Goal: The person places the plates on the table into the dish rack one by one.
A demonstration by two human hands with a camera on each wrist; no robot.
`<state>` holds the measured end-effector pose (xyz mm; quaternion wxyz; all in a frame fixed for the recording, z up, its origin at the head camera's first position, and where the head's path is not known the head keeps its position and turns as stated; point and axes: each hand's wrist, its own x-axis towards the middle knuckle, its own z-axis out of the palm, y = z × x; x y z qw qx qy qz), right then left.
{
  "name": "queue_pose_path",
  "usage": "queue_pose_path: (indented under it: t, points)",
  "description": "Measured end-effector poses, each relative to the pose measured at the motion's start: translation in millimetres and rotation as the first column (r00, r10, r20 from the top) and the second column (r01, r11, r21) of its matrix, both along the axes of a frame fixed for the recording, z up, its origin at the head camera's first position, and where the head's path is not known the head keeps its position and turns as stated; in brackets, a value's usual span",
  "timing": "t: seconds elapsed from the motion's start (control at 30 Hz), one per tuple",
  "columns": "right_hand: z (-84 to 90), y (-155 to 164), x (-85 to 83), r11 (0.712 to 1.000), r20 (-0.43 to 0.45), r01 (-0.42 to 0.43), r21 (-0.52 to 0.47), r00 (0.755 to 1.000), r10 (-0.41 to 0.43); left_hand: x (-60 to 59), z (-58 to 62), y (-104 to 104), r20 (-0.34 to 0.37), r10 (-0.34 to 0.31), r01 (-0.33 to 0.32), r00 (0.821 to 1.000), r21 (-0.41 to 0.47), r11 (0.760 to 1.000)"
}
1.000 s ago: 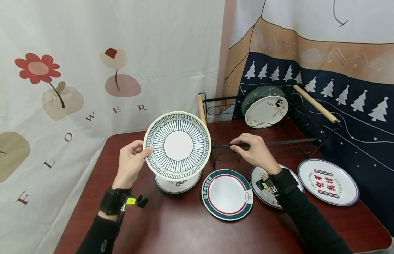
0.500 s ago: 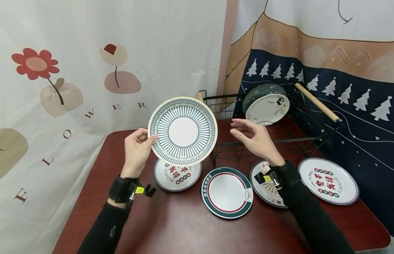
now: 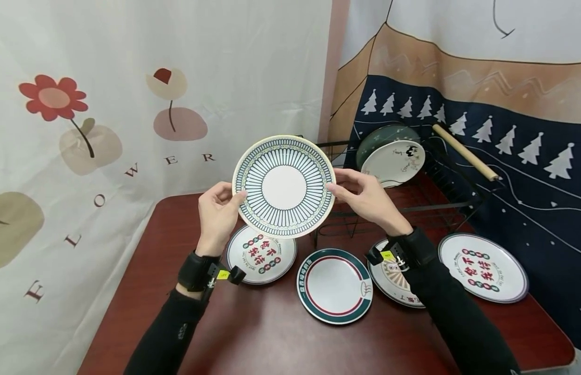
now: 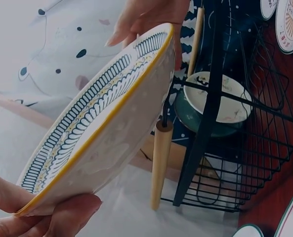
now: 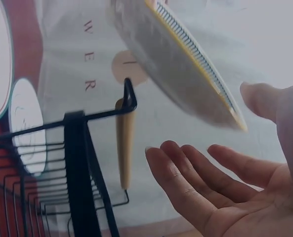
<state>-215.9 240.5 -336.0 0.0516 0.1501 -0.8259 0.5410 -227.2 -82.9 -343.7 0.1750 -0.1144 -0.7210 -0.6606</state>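
Observation:
A white plate with a blue striped band and yellow edge (image 3: 284,186) is held upright above the table, its face toward me. My left hand (image 3: 217,211) pinches its left rim (image 4: 102,128), thumb in front and fingers (image 4: 62,217) behind. My right hand (image 3: 365,198) is at the right rim. In the right wrist view the plate's edge (image 5: 186,79) lies between the thumb and the straight, spread fingers (image 5: 205,177), which sit behind the plate without closing on it.
A black wire dish rack (image 3: 412,208) with wooden handles stands behind the plate and holds two plates (image 3: 393,161) on edge. Several plates lie flat on the dark red table (image 3: 272,338): one with red characters (image 3: 261,254), a green-rimmed one (image 3: 335,285), another at right (image 3: 482,268).
The left hand lifted the striped plate up and to the right. The right hand left the rack's front bar, rose and came to the plate's right rim.

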Motion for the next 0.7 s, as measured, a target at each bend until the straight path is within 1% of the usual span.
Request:
queue_pose_path:
  t: [0.1, 0.3, 0.43, 0.57, 0.7]
  points:
    - [3.2, -2.0, -1.2, 1.0, 0.027, 0.018, -0.01, 0.999, -0.018, -0.6, 2.6, 5.3, -0.012, 0.01, -0.01, 1.0, -0.005, 1.0]
    - [7.4, -1.3, -3.1, 0.994, 0.052, 0.076, -0.081, 0.996, -0.072, -3.2, 6.9, 15.8, -0.036, 0.021, -0.022, 0.999, -0.018, 1.0]
    - [8.1, -0.2, -2.6, 0.99, 0.059, 0.082, -0.116, 0.995, -0.076, -4.0, 8.1, 20.7, -0.036, 0.022, -0.022, 0.999, -0.014, 1.0]
    - [10.3, 3.3, -1.3, 0.986, 0.075, 0.09, -0.142, 0.994, -0.08, -4.2, 9.8, 24.9, -0.027, 0.007, -0.008, 1.0, -0.025, 1.0]
    - [10.9, 6.4, -2.0, 0.981, 0.077, 0.11, -0.16, 0.992, -0.099, -5.4, 8.8, 27.9, -0.023, -0.014, 0.013, 1.0, -0.045, 0.999]
